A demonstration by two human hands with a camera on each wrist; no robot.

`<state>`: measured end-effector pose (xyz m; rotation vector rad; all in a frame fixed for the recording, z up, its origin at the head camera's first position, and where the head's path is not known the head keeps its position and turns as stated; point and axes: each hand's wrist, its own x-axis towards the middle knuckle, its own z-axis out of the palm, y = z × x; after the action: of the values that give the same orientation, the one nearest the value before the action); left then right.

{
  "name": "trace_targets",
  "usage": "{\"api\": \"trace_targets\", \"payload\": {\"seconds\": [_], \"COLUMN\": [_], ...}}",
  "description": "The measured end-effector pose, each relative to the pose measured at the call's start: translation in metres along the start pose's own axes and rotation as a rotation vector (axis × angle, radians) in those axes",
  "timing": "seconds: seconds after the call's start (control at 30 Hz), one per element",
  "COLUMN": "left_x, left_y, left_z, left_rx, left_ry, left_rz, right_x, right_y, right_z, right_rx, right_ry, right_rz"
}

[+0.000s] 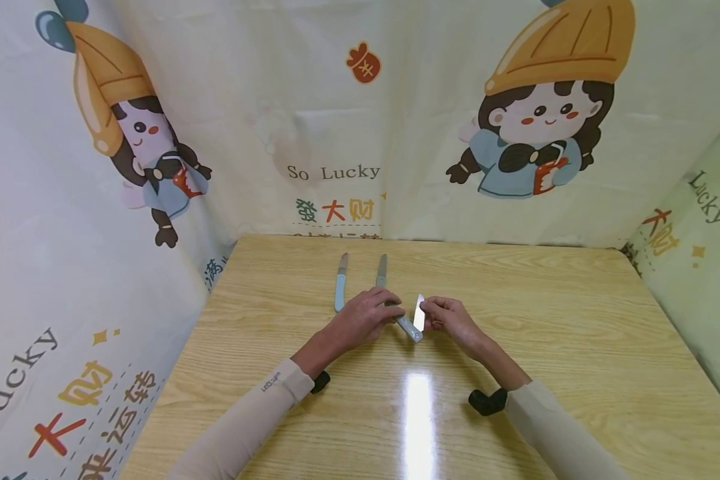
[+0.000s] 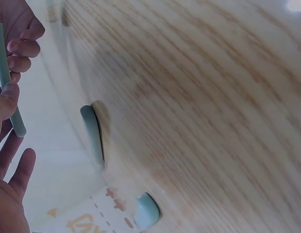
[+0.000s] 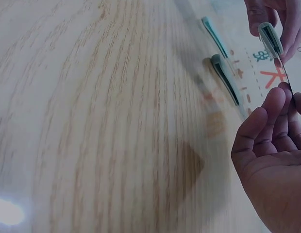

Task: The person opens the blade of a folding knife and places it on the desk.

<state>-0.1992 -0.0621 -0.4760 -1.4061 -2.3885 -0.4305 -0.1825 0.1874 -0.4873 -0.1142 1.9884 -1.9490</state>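
Note:
My left hand (image 1: pixel 363 317) grips the grey-green handle (image 1: pixel 409 329) of a folding knife above the table. The knife's blade (image 1: pixel 419 313) stands swung out at an angle from the handle. Between thumb and fingertips, my right hand (image 1: pixel 456 323) pinches that blade; in the right wrist view the thin blade edge (image 3: pixel 287 77) runs down to the fingers. Two more folding knives lie on the table with their blades out: a light blue one (image 1: pixel 340 290) to the left, and a grey-green one (image 1: pixel 382 268) beyond my left hand, which partly hides its handle.
The wood-grain table (image 1: pixel 546 320) spreads around both hands, with a bright light reflection (image 1: pixel 419 413) in front. A printed curtain (image 1: pixel 240 133) hangs behind the table and along its sides. A black wrist mount (image 1: pixel 487 402) sits by the right sleeve.

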Motion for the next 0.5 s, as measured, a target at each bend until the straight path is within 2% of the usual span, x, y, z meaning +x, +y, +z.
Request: {"api": "trace_targets", "payload": {"seconds": [0.5], "left_x": [-0.0065], "left_y": [0.0008], "left_z": [0.0013], "left_rx": [0.014], "left_ry": [0.042], "left_rz": [-0.025], "right_x": [-0.0046], "right_y": [0.0033], "right_z": [-0.0046], "right_rx": [0.038], "right_ry": [0.065], "right_rz": [-0.015]}}
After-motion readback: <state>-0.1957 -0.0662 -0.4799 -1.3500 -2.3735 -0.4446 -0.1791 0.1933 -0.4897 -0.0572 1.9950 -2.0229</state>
